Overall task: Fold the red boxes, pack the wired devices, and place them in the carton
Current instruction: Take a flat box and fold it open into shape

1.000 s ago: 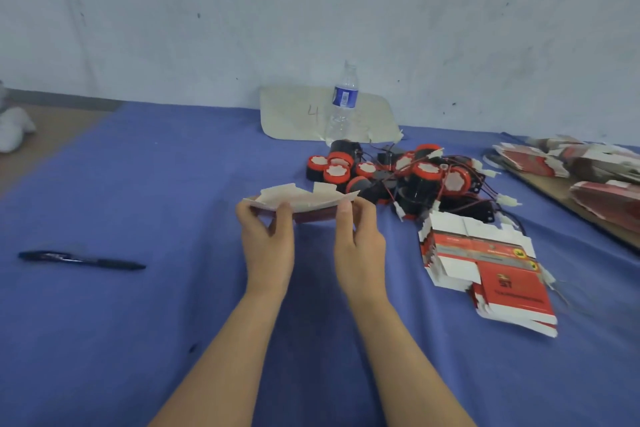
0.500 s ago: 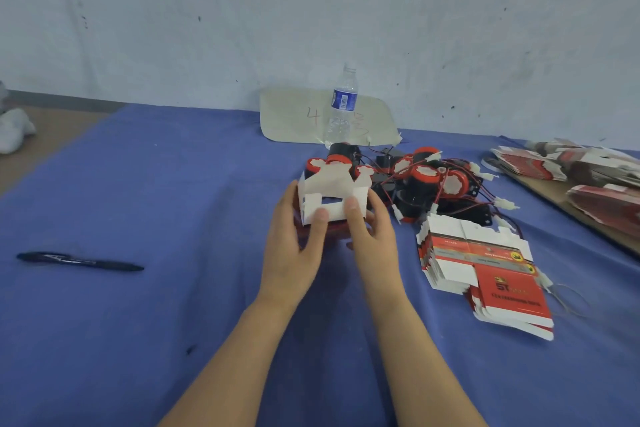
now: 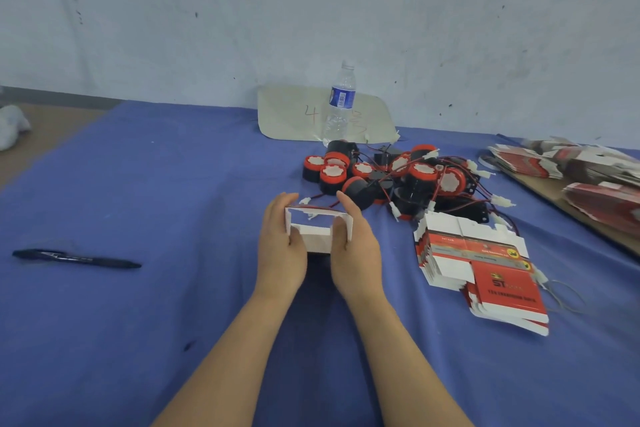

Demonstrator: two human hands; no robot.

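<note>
White-lined red box (image 3: 317, 238), held between left hand (image 3: 282, 246), right hand (image 3: 356, 248)

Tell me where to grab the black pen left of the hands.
Probably mid-barrel, from straight above, pinching across its thin width. The pen lies flat on the blue cloth, long axis running left to right, so only its top and flanks are exposed.

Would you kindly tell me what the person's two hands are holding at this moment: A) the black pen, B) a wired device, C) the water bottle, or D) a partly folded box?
D: the left hand and right hand grip the sides of the partly folded box, while the black pen lies apart on the cloth and the water bottle stands by the wall.
</note>
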